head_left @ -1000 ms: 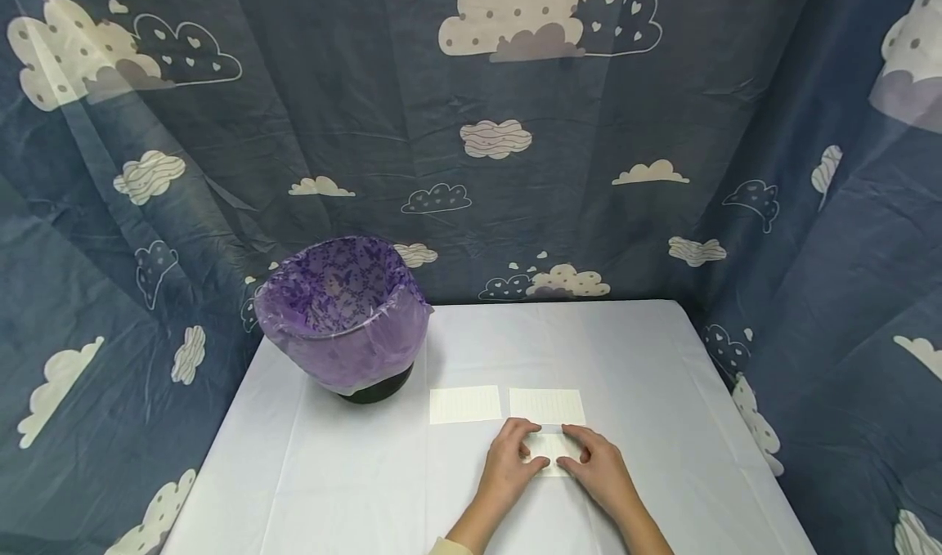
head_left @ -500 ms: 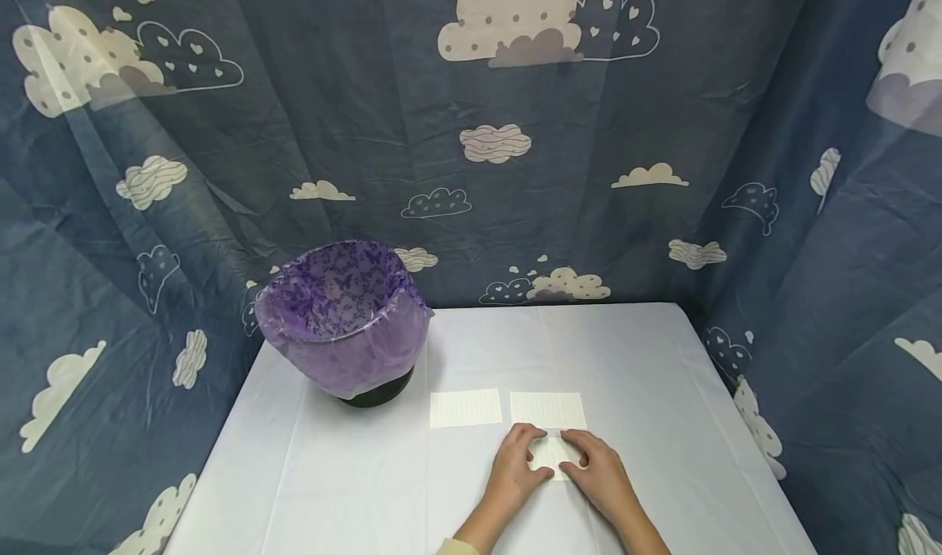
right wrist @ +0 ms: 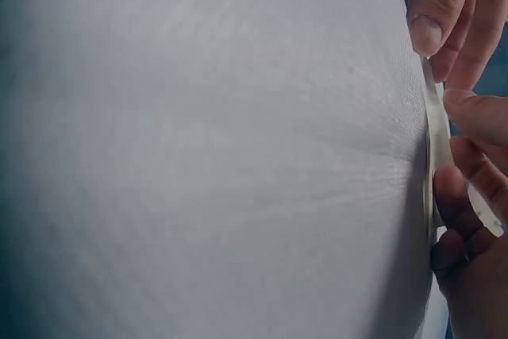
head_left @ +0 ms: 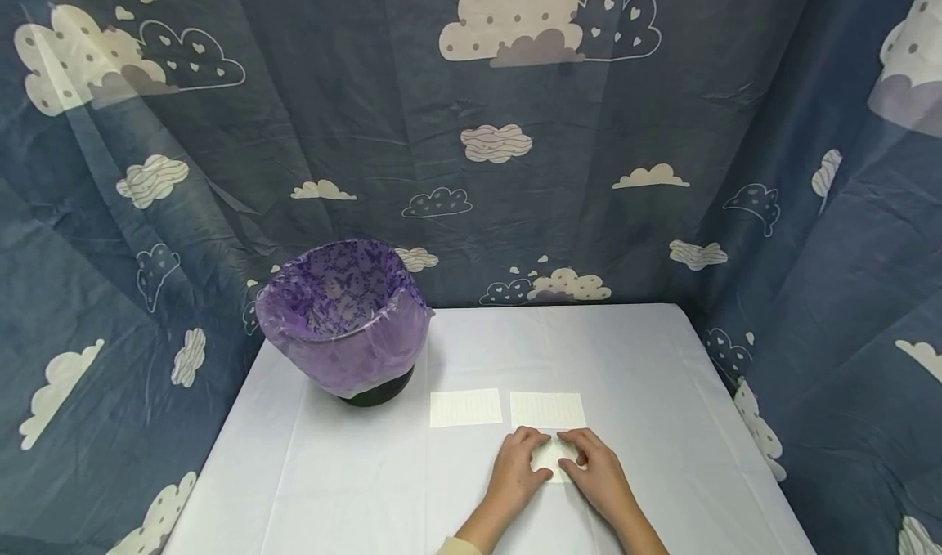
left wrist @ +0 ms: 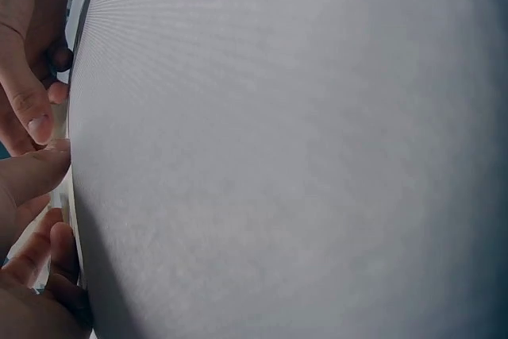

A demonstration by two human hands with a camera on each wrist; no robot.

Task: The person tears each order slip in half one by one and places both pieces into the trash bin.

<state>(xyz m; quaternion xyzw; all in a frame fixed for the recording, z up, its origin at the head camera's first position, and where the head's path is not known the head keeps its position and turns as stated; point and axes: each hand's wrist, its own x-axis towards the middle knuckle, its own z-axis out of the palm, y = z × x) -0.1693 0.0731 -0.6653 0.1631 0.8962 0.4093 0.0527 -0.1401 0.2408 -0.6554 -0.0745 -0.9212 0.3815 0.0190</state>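
Observation:
A small cream slip of lined paper (head_left: 548,455) lies on the white-covered table (head_left: 353,473) near its front, partly hidden by both hands. My left hand (head_left: 513,469) holds the slip at its left side, with the index finger at the far edge and the thumb at the near edge. From the right, my right hand (head_left: 598,467) holds it in the same way, the two index fingertips almost meeting. Just beyond lie two more lined paper slips, a left one (head_left: 466,408) and a right one (head_left: 548,410), side by side with a narrow gap.
At the back left of the table stands a bin (head_left: 342,318) lined with a purple plastic bag, its mouth tilted toward the camera. A dark blue cloud-print curtain (head_left: 383,89) hangs behind the table and along both sides.
My two hands have come slightly closer together over the near slip, the left one shifting a little to the right. The other slips and the bin stay in place.

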